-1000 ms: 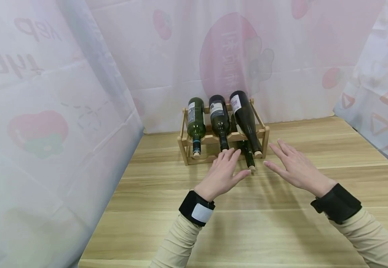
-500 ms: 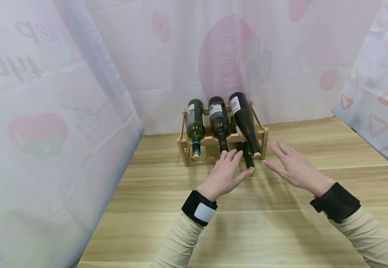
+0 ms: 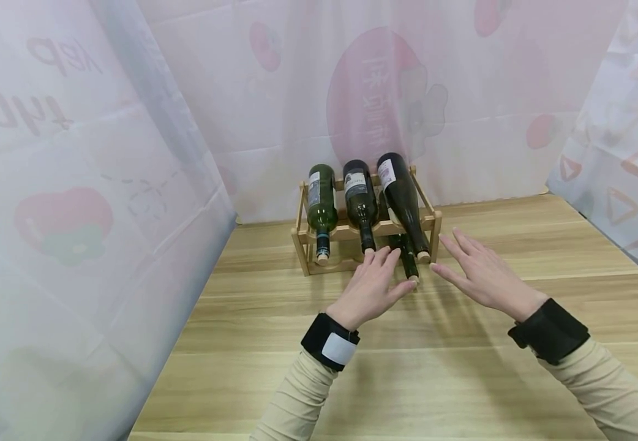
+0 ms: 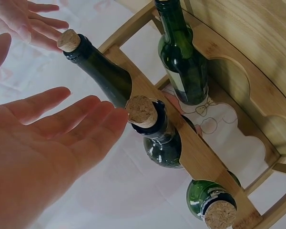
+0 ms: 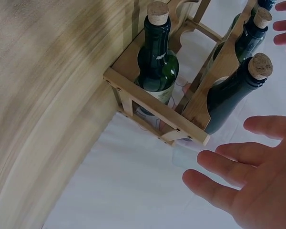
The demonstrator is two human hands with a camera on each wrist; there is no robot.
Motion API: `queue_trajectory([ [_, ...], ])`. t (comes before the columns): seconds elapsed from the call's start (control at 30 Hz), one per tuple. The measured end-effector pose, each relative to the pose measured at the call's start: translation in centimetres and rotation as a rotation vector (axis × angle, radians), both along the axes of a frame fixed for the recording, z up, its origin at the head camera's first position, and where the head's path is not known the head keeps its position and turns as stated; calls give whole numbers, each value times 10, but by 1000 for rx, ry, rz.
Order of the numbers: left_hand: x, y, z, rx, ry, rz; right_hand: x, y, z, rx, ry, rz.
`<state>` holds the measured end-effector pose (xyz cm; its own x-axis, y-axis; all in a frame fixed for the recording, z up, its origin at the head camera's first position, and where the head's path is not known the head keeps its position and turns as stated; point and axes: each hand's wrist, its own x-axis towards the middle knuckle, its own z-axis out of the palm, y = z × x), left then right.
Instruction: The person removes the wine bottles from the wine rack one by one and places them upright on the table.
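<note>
A small wooden wine rack point(image 3: 338, 231) stands at the back of the table, holding several corked bottles. Along its top tier lie a green bottle point(image 3: 321, 205) at left, a dark bottle point(image 3: 359, 199) in the middle and another dark bottle point(image 3: 404, 202) at right, necks toward me. Below, a fourth green bottle point(image 5: 157, 62) sits in the lower tier at the right. My left hand point(image 3: 373, 288), fingers extended, has its fingertips right at the middle bottle's cork point(image 4: 141, 110). To the right of the rack hovers my right hand point(image 3: 487, 272), fingers spread, holding nothing.
The rack stands on a wood-grain table point(image 3: 407, 373). A pale printed curtain point(image 3: 275, 110) hangs close behind it, with more sheeting point(image 3: 76, 245) along the left and right sides.
My left hand has shifted very slightly to the right. The bottles and rack stay in place, and my right hand is almost still.
</note>
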<state>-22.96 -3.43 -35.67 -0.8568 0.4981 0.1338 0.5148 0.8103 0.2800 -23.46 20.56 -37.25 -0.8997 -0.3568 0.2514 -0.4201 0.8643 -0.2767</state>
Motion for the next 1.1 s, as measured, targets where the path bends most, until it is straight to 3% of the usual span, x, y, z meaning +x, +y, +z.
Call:
queue_trajectory([
  [1.1, -8, 5, -3, -6, -36, 0, -11, -6, -2, -40, 1, 21],
])
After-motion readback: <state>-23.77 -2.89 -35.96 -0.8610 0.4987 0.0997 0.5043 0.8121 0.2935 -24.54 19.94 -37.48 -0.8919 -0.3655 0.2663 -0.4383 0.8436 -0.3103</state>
